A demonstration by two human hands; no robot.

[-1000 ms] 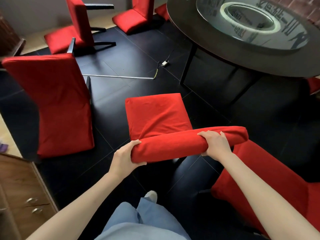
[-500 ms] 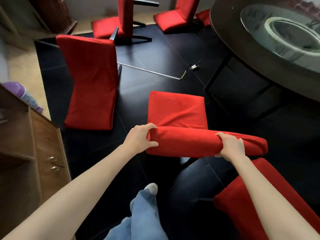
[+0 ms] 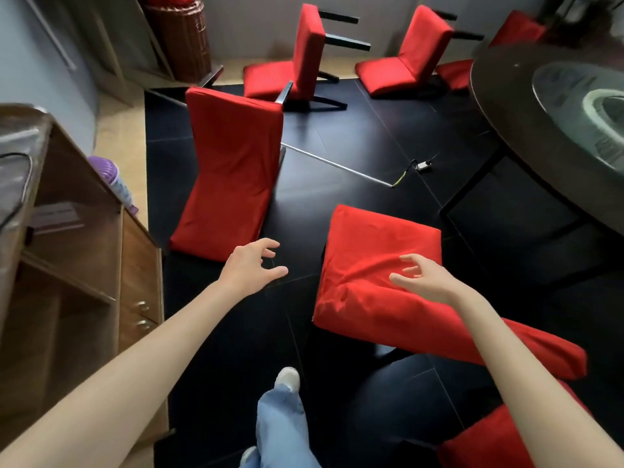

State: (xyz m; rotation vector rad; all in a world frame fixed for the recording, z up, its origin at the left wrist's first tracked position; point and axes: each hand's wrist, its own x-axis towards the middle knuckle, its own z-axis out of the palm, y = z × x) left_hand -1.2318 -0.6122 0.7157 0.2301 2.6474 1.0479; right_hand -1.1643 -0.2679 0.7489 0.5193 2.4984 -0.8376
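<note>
Both hands empty, fingers loosely spread: left hand (image 3: pixel 251 265) over dark floor (image 3: pixel 354 136), right hand (image 3: pixel 427 282) above the red-covered chair (image 3: pixel 378 241), centre right. Its backrest runs lengthwise toward lower right, seat pointing up-frame. Markings on the round table (image 3: pixel 506 109) are blurred, unreadable.

The right arm (image 3: pixel 506 359) hides part of the red chair (image 3: pixel 371 238)'s backrest; right of it, the tabletop (image 3: pixel 506 103) is cut off by the edge.

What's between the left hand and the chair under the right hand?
Only bare black floor lies between the left hand and the chair; the head view shows it.
</note>
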